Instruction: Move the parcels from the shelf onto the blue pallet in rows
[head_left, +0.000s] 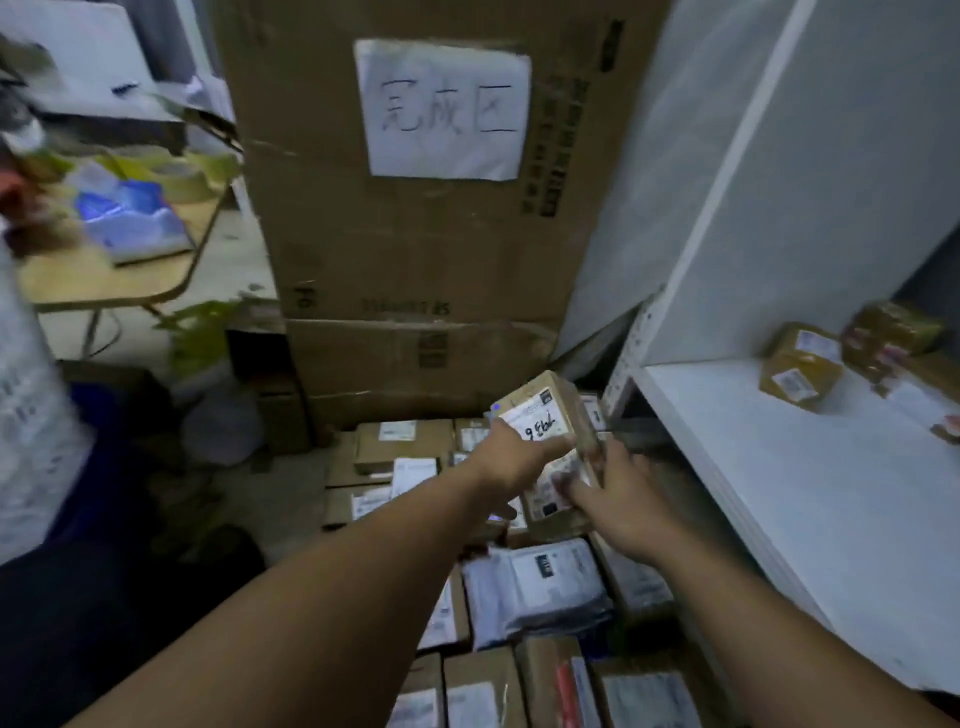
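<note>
A small cardboard parcel (545, 410) with a white label and handwritten digits is tilted in the air above the stacked parcels. My left hand (511, 457) grips its left and under side. My right hand (613, 499) holds its right lower edge. Below them, several cardboard and grey-bag parcels (535, 587) lie packed in rows on the floor area; the pallet beneath them is hidden. On the white shelf (779, 467) to the right, three brown taped parcels (802, 366) remain near the back.
A tall stack of large cardboard boxes (415, 249) with a handwritten paper sign (444, 109) stands behind the rows. A wooden folding table (119, 270) with bags is at the left. A white wrapped bundle (31, 426) is at the far left.
</note>
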